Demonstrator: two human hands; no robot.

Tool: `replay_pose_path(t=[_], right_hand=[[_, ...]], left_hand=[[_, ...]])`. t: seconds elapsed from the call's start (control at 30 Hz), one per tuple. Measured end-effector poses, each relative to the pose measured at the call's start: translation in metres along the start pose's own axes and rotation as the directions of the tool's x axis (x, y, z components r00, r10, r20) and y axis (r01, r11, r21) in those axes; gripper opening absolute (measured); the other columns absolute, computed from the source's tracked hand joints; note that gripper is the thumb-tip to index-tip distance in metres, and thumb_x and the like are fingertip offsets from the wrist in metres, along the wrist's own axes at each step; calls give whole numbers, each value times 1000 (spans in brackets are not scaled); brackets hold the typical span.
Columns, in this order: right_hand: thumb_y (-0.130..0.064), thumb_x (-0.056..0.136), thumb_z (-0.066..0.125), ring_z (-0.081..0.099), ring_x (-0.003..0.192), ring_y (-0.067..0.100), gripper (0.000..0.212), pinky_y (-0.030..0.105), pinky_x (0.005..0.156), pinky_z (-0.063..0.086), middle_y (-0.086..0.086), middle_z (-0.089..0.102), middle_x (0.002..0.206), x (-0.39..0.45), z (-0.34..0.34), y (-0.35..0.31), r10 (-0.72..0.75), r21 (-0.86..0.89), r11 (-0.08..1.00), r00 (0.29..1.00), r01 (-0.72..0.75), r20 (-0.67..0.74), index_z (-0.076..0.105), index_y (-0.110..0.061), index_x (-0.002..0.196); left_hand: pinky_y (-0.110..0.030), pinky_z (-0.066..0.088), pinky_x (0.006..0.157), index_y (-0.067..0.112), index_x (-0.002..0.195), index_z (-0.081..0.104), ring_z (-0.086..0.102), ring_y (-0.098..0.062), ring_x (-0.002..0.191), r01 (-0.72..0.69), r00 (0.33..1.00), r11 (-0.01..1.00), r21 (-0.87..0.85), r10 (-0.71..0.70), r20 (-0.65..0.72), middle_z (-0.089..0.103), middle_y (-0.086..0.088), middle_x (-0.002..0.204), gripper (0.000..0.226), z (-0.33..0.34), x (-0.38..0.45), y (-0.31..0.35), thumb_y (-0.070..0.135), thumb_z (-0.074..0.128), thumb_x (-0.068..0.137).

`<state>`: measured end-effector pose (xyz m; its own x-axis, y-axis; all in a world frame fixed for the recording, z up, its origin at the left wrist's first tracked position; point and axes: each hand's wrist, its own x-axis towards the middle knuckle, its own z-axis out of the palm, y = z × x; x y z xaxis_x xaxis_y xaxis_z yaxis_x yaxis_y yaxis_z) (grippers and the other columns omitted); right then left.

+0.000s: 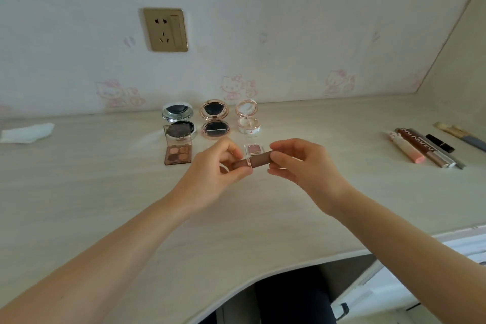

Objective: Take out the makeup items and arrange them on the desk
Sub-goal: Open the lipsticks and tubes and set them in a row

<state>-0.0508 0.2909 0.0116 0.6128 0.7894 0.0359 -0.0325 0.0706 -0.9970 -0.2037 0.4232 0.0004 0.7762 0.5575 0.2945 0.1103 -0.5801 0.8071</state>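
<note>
Both hands hold one brown lipstick (256, 161) level above the middle of the table (105, 192), left hand (219, 168) pinching the base and right hand (294, 163) the cap, seemingly to open it like the compacts (214, 119) displayed along the back edge.

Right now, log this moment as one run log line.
stage: handling lipstick | left hand: pinches brown lipstick tube | right hand: grips its other end | desk: three open compacts, eyeshadow palette
</note>
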Motion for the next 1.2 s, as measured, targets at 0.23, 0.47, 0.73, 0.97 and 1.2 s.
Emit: replay_pose_path(t=[0.23,0.47,0.73,0.97,1.2], right_hand=[[-15,87,66,68,91,19,15,26,76,55,14,72,97,1,31,15,-9,12,1000,1000,9,4,68,-9,100],[-18,88,66,68,90,17,18,22,71,51,10,72,99,1,42,30,-39,111,993,998,44,-41,69,-10,104],[-13,84,70,69,86,8,11,17,69,52,-3,74,94,-1,43,32,-106,109,988,994,108,-22,73,-22,90],[-16,85,68,67,84,10,12,19,73,51,2,74,92,-3,45,34,-144,88,986,989,140,43,75,-24,90],[-14,84,69,68,89,17,10,20,72,50,9,73,94,-6,44,31,-194,126,974,981,189,22,72,-19,92]], left_hand=[[-23,49,70,26,98,64,61,-6,74,24,995,998,53,-18,-96,65,9,77,18,11,-18,-12,22,73,82],[-16,33,56,19,98,59,49,-3,62,-62,983,968,243,101,-152,50,13,66,9,17,-22,-3,27,59,93],[-38,39,62,21,87,39,50,-22,71,-55,993,932,359,87,-73,52,-1,77,20,18,-25,-5,39,40,97],[-27,29,46,28,80,39,43,-13,49,-82,994,958,276,100,-52,46,4,53,27,7,-27,-6,51,43,92],[-20,30,45,34,94,42,45,-9,48,-68,997,981,180,75,-35,50,10,55,20,7,-28,-8,51,53,90]])
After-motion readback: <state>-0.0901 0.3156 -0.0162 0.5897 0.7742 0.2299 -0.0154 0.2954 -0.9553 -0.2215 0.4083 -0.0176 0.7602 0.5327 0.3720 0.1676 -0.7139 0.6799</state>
